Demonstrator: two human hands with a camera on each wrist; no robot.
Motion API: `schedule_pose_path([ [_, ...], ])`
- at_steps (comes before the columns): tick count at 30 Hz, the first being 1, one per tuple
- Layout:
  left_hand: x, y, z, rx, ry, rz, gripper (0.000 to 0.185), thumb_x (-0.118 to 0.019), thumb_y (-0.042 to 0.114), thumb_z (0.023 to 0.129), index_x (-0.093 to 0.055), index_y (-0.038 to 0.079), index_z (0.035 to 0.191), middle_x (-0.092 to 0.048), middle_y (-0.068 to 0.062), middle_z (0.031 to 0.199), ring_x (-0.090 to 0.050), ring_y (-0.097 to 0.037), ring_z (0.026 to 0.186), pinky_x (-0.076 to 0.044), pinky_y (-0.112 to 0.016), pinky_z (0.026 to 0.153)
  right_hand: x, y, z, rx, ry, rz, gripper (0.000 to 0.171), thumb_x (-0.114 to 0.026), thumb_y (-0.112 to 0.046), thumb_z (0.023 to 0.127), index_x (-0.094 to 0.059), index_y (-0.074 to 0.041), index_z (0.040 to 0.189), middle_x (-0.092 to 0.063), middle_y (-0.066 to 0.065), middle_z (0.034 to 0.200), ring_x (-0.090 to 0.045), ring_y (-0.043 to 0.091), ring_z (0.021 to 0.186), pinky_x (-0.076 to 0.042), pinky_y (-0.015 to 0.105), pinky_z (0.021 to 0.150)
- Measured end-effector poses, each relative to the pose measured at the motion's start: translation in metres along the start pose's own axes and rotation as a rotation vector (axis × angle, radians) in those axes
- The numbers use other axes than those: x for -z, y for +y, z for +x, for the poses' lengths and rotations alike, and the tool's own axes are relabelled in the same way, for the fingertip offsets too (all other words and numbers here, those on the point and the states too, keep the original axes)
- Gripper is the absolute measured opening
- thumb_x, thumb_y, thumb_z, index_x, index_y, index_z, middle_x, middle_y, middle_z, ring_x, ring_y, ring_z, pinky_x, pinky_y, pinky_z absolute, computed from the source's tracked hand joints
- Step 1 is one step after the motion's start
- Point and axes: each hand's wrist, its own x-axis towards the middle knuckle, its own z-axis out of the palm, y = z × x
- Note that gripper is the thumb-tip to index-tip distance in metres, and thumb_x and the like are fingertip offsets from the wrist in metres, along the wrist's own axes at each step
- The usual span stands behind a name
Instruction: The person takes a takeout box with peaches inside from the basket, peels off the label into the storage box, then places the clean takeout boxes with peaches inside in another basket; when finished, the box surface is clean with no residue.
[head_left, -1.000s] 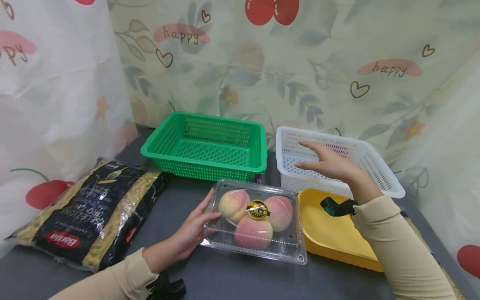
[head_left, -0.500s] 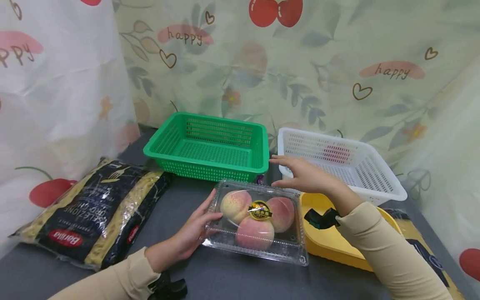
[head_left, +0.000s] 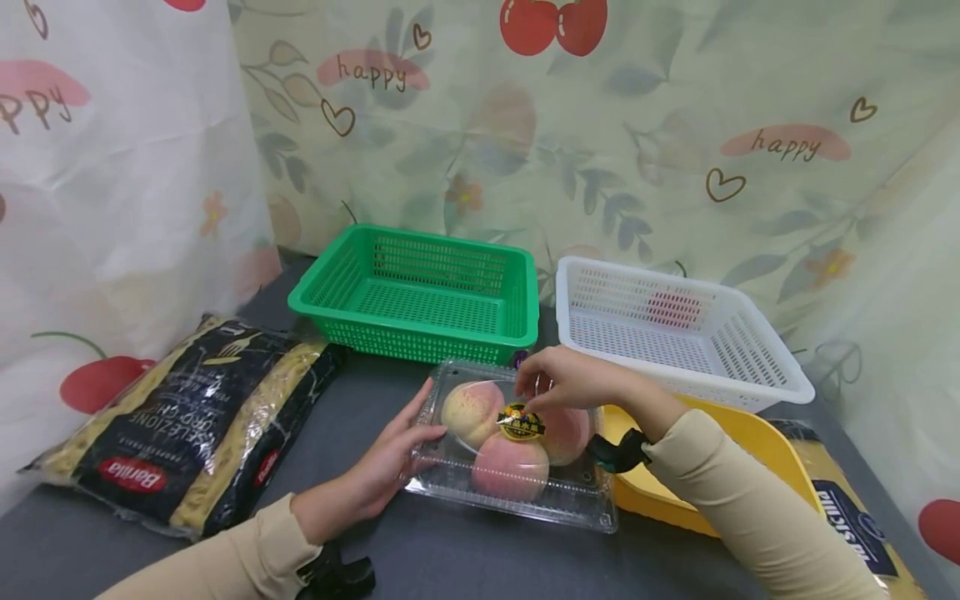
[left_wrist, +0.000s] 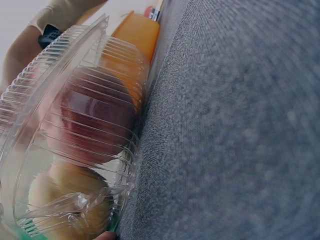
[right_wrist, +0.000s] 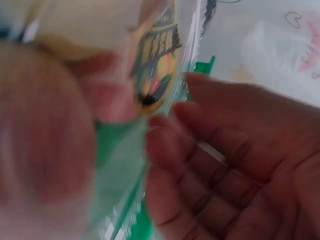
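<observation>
A clear plastic clamshell box [head_left: 442, 487] of three peaches [head_left: 510, 467] lies on the grey table. A black and gold sticker [head_left: 521, 423] marks its lid. My left hand [head_left: 382, 458] grips the box's left side, thumb over the lid; in the left wrist view just a fingertip [left_wrist: 105, 235] shows under the peaches. Over the box's far right part, my right hand [head_left: 577, 382] bends its fingers down close to the sticker. The right wrist view has these fingers [right_wrist: 167, 145] curled near the lid, apparently pinching nothing; contact with the lid is unclear.
Behind the box stand a green basket [head_left: 420, 340] and a white basket [head_left: 750, 387]. A yellow tray [head_left: 787, 462] sits to the right, beside another package [head_left: 847, 508]. On the left lies a large Barilla pasta bag [head_left: 187, 425]. Patterned curtains [head_left: 465, 125] enclose the table.
My right hand has come from above the white basket leftward and down over the peach box, its fingers now bent. The left hand keeps its grip, and the box stays put.
</observation>
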Motion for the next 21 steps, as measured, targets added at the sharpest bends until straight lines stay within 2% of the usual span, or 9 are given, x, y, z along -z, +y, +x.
schedule_pose_path([
  [6,0.0,0.0,-0.001,-0.005,-0.009,-0.001,0.073,-0.05,0.016,0.091,-0.01,0.034,0.15,-0.003,-0.006,0.158,-0.024,-0.034,0.14,-0.024,-0.057,0.11,-0.007,0.002,0.012,-0.017,-0.063,0.022,0.006,-0.068,-0.007,0.082,-0.065,-0.006,0.087,-0.063,0.001,0.084,-0.057,0.007,0.074,-0.05,0.019,0.067],
  [21,0.0,0.001,-0.001,0.0,-0.01,0.004,0.073,-0.051,0.017,0.091,-0.011,0.034,0.15,0.0,-0.006,0.158,-0.016,-0.034,0.142,-0.022,-0.058,0.11,-0.01,-0.001,0.023,-0.035,-0.066,0.054,0.004,-0.063,0.002,0.082,-0.066,-0.001,0.083,-0.064,0.006,0.08,-0.056,0.007,0.069,-0.05,0.019,0.063],
])
